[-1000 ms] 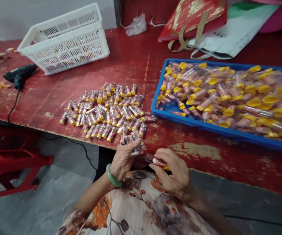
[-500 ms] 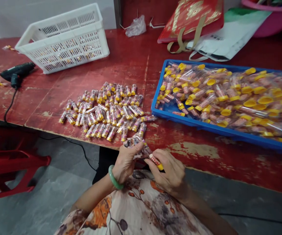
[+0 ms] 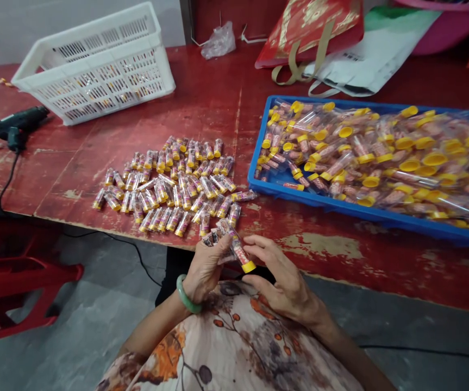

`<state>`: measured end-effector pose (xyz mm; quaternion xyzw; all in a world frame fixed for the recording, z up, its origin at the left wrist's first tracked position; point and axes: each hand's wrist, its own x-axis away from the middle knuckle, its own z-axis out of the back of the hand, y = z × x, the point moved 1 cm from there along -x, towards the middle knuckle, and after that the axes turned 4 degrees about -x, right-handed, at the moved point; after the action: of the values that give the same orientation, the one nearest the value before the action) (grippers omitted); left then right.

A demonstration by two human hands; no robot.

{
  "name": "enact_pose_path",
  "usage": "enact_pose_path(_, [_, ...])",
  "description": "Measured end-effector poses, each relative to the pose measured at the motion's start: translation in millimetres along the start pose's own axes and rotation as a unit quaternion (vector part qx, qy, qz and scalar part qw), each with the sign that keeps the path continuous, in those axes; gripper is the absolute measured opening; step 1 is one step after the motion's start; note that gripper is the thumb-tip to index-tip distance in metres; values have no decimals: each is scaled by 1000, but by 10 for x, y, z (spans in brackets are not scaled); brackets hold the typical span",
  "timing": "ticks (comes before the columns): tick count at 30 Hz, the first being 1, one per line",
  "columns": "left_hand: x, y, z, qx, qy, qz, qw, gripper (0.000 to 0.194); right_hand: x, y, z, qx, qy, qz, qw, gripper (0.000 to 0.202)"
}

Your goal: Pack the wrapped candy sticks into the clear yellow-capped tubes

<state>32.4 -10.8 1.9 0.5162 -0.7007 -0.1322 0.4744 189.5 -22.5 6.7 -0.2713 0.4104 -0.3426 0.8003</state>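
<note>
My left hand [image 3: 207, 267], with a green bangle on its wrist, is closed on printed plastic sleeves [image 3: 213, 235]. A candy tube [image 3: 241, 254] with a yellow cap pokes out from these sleeves, its cap end toward my body. Just right of the tube, my right hand [image 3: 285, 279] has its fingers apart and nothing between them. Beyond my hands lie many small wrapped tubes [image 3: 185, 191] with yellow caps on the red table [image 3: 79, 163]. At the right, a blue tray [image 3: 319, 202] is heaped with candy tubes in clear film.
A white slatted crate [image 3: 107, 81] stands at the back left, near a black heat gun [image 3: 18, 126] with a cord. Bags [image 3: 311, 32] and a pink basin [image 3: 454, 27] are at the back right. Red stools [image 3: 18, 271] stand below the table's left edge.
My right hand has let go of the capped tube and opened. The tube now sits in the sleeve held by my left hand. The view has shifted slightly.
</note>
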Motion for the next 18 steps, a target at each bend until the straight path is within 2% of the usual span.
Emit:
enact_pose_path(4, [33,-51,-14,-27,-42,23,998,32,56,-5,-18,-23,96,-36,994,30])
enact_pose_path(6, [65,-91,-24,-34,-65,30,997,31,51,-13,-46,-24,123,-40,991,29])
enact_pose_path(9, [105,-143,-19,-41,-86,21,995,28,33,-14,-79,-23,139,-32,990,30])
enact_pose_path(14, [136,-206,25,-59,-87,14,994,19,70,29,-153,-25,168,-26,985,32])
enact_pose_path(18, [140,-213,24,-60,-82,20,995,19,99,43,-172,-21,150,-12,988,34])
